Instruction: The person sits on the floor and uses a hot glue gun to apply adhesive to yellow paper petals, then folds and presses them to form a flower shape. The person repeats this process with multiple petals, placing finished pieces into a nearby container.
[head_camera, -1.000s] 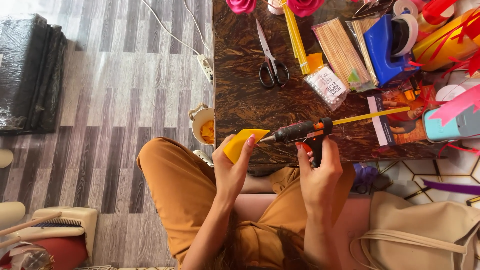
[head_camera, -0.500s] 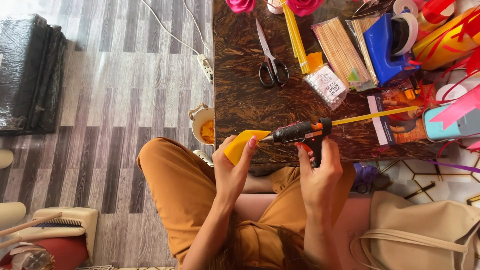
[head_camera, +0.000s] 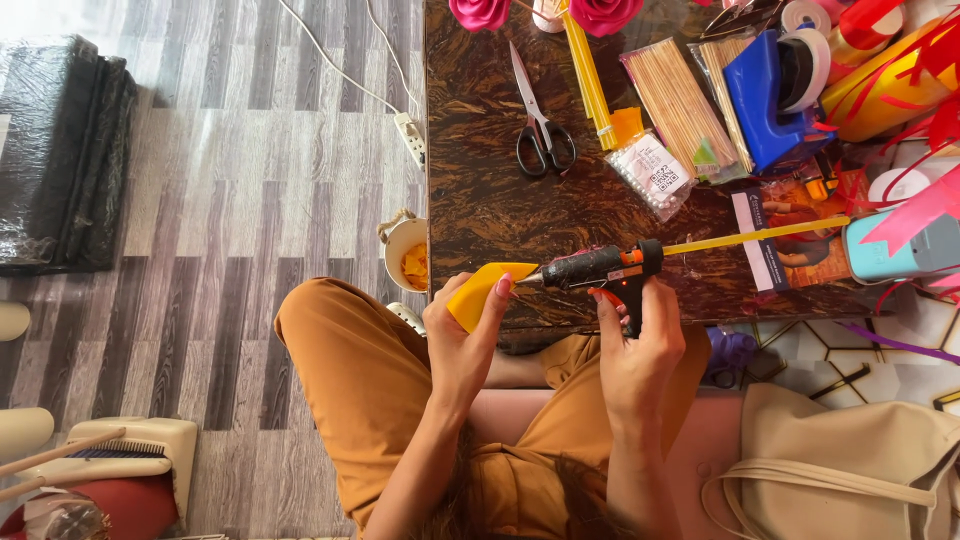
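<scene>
Near the middle of the frame the left hand (head_camera: 462, 335) pinches a folded piece of yellow paper (head_camera: 482, 290) between thumb and fingers, its upper corner lying over the lower edge of the dark marbled table (head_camera: 490, 200). The right hand (head_camera: 632, 345) is wrapped around the grip of a black and orange hot glue gun (head_camera: 598, 270), one finger on the orange trigger; the nozzle touches the paper's right tip. One yellow glue stick (head_camera: 760, 234) juts from the back of the gun toward the right of the frame.

Just left of the table's lower corner, on the striped floor, stands one small white cup (head_camera: 406, 252) holding orange-yellow scraps. On the table lie a clear packet (head_camera: 655, 175) of small white beads and, above it, a clear bag of thin wooden skewers (head_camera: 680, 100), too many to count. One pair of black-handled scissors (head_camera: 540, 125) lies at upper centre, beside a bundle of yellow sticks (head_camera: 588, 70). Two pink paper roses (head_camera: 482, 12) show at the top edge. One blue tape dispenser (head_camera: 765, 95) sits at upper right. A beige bag (head_camera: 850, 470) fills the lower right corner; what it contains is hidden
</scene>
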